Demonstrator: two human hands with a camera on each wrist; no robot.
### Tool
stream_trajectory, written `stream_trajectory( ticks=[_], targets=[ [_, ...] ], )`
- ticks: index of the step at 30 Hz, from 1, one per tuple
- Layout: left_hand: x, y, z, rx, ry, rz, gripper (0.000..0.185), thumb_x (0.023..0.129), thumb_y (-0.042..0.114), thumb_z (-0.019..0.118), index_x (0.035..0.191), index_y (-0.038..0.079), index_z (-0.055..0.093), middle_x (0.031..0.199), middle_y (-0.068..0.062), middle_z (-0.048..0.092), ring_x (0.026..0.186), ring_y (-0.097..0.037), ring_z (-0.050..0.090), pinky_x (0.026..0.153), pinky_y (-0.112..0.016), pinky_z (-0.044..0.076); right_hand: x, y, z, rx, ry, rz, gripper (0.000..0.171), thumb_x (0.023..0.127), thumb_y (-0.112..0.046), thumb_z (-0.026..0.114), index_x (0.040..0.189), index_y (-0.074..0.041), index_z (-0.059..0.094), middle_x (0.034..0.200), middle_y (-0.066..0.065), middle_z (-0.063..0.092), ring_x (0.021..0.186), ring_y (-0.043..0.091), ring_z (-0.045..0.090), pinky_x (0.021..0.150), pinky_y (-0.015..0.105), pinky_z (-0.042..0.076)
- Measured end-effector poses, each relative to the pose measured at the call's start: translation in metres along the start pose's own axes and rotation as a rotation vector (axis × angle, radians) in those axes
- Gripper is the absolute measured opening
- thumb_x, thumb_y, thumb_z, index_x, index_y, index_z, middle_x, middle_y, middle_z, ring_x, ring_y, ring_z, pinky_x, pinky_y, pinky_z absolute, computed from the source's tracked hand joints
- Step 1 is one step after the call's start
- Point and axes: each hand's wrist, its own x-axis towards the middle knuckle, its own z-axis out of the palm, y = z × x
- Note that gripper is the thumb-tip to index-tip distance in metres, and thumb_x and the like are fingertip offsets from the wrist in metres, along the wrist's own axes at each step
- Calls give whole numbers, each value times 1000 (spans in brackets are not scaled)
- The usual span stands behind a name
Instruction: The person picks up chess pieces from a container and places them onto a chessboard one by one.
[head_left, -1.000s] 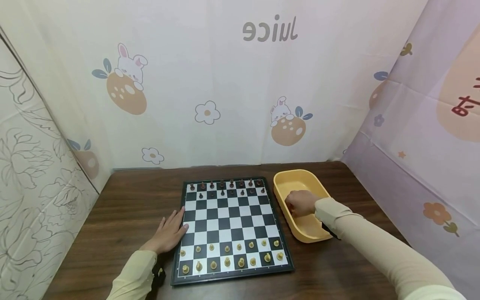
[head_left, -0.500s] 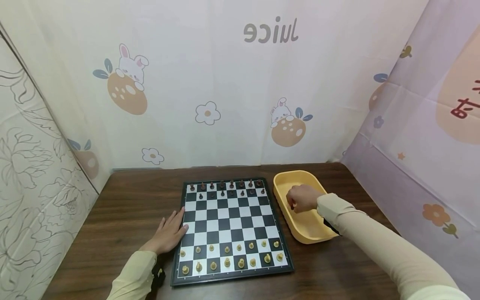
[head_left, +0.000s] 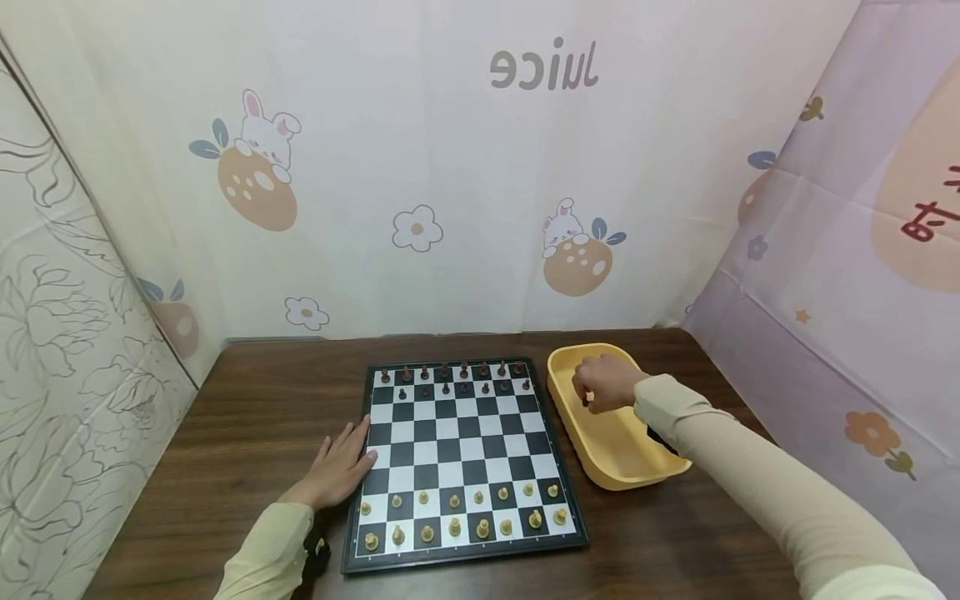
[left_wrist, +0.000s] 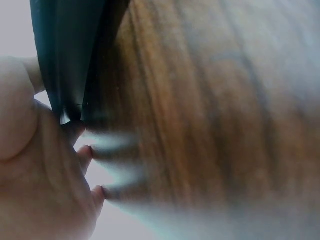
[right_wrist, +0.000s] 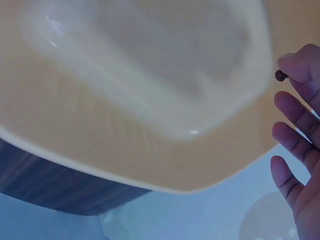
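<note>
My right hand (head_left: 609, 383) is over the far half of a yellow plastic tray (head_left: 618, 454), thumb and index finger pinching a small dark brown chess pawn (right_wrist: 281, 75). Its round knob shows past the thumb tip in the right wrist view; the other fingers are spread apart. My left hand (head_left: 337, 467) rests at the left edge of a black-and-white chessboard (head_left: 447, 448), fingers extended and thumb on the rim. Gold pieces (head_left: 482, 528) fill the two near rows. Dark pieces (head_left: 444, 371) stand in the two far rows, with the leftmost square of the second row bare.
The board and tray stand side by side on a dark wooden table (head_left: 262, 417). Printed curtains (head_left: 465, 167) hang behind the table and along both sides. My right forearm (head_left: 765, 467) crosses above the table's right part.
My right hand has risen from inside the tray and moved slightly toward its far end, and the pinched pawn now shows below the fingers. My left hand stays in place.
</note>
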Motion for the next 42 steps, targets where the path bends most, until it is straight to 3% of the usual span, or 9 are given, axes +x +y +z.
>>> stream_trajectory(
  ticks=[11,21,28,35,42],
  targets=[
    [0,-1,0,-6,2,5,64,102,30,42,151,-2,16,154,-23,21,141,-43,10,109,-62,0,13,-2,-17,-76,36,-18,13,67,-15,79,67,-18,66,69,-6,56,68,12,47,62,33,33],
    [1,-2,-2,11,-1,0,64,102,30,42,151,-2,15,154,-22,20,142,-42,10,109,-62,0,31,-5,-26,-60,81,11,11,68,-16,79,73,-17,69,75,-4,60,72,14,49,67,37,38],
    [1,0,-1,5,-9,3,64,102,31,41,151,-1,15,154,-22,20,141,-43,10,109,-62,0,44,-11,-33,-62,55,19,11,69,-19,80,75,-19,71,79,-7,61,77,15,51,67,34,36],
    [2,-1,-2,2,-2,9,64,102,30,42,151,-1,15,154,-22,21,142,-42,10,110,-61,0,53,-18,-44,-51,38,16,10,72,-19,78,77,-15,71,84,1,67,77,18,50,66,35,37],
    [2,-4,-2,7,-4,13,63,102,29,41,151,-2,14,154,-22,20,141,-42,11,110,-61,1,62,-21,-47,-48,23,28,10,71,-16,77,78,-17,70,81,-3,65,76,18,48,66,33,36]
  ],
)
